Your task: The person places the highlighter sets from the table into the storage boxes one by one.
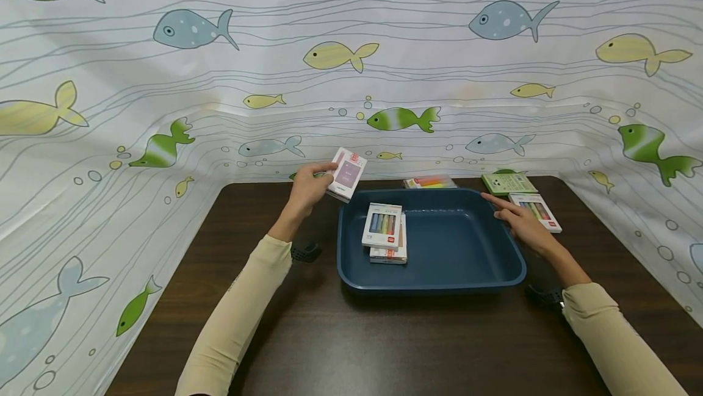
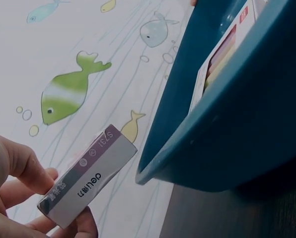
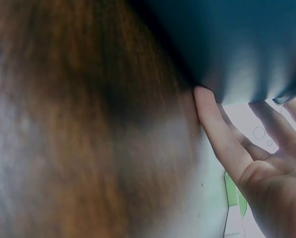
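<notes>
Purple-and-white box [image 1: 347,175] — tilted, held up, near blue tray [image 1: 461,249]

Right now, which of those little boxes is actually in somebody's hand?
The white box with the purple panel, held by the left hand near the blue tray. No hand holds the others; two boxes lie inside the tray.

A dark brown, wood-grained worktop [image 1: 351,344] carries a deep blue tray [image 1: 464,246] near its far edge. Behind the tray lies a flat pack of coloured sticks [image 1: 431,183]; to its right — toward the far right corner — a green box [image 1: 509,184] and a white windowed box [image 1: 539,210].
</notes>
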A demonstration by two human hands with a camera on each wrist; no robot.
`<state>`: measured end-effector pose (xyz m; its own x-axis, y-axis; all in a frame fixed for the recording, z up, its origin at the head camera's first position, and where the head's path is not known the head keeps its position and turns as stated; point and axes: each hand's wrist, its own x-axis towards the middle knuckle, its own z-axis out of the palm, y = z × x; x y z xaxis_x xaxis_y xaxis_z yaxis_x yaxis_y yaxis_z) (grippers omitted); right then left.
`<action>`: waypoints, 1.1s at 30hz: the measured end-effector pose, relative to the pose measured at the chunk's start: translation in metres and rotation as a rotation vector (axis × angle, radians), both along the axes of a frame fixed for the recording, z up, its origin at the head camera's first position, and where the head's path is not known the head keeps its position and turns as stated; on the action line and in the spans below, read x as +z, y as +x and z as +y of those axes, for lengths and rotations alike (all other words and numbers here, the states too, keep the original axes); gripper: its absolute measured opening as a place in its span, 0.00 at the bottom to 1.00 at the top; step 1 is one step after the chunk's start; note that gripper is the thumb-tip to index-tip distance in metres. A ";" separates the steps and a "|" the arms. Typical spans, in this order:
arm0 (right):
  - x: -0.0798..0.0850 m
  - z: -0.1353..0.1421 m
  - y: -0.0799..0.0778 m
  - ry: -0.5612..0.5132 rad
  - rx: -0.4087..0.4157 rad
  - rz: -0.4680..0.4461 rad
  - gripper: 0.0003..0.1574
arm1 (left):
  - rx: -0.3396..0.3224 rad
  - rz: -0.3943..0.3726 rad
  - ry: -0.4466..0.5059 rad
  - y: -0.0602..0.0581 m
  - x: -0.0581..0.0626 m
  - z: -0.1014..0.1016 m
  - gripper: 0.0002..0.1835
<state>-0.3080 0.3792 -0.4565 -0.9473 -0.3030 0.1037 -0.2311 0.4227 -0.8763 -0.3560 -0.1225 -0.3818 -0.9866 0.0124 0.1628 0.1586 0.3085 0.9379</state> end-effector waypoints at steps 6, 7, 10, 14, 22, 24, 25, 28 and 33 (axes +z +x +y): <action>-0.001 0.000 0.002 -0.004 0.002 0.008 0.33 | -0.012 0.005 -0.024 0.004 0.001 0.007 0.21; -0.001 0.000 0.002 -0.004 0.001 0.009 0.33 | -0.017 -0.001 -0.024 0.005 0.000 0.007 0.20; -0.002 -0.001 0.004 -0.003 -0.001 0.013 0.33 | -0.038 -0.017 -0.008 0.008 0.000 0.011 0.20; -0.002 -0.002 0.006 -0.001 -0.004 0.007 0.33 | -0.080 -0.030 0.015 0.012 0.001 0.016 0.20; 0.001 -0.004 0.009 0.007 -0.008 0.008 0.33 | -0.164 -0.054 0.032 0.019 0.007 0.025 0.18; 0.001 -0.004 0.009 0.012 -0.009 0.012 0.33 | -0.174 -0.057 0.032 0.022 0.009 0.026 0.17; 0.000 -0.004 0.009 0.015 -0.010 0.014 0.33 | -0.179 -0.057 0.030 0.024 0.009 0.027 0.17; -0.001 -0.004 0.008 0.023 -0.015 0.017 0.33 | -0.205 -0.060 0.031 0.027 0.010 0.031 0.16; -0.001 -0.003 0.008 0.030 -0.017 0.025 0.33 | -0.269 -0.079 0.042 0.032 0.007 0.039 0.16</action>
<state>-0.3005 0.3760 -0.4579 -0.9495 -0.2904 0.1190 -0.2458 0.4523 -0.8573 -0.3239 -0.0834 -0.3750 -0.9583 0.2706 0.0915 0.1555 0.2255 0.9617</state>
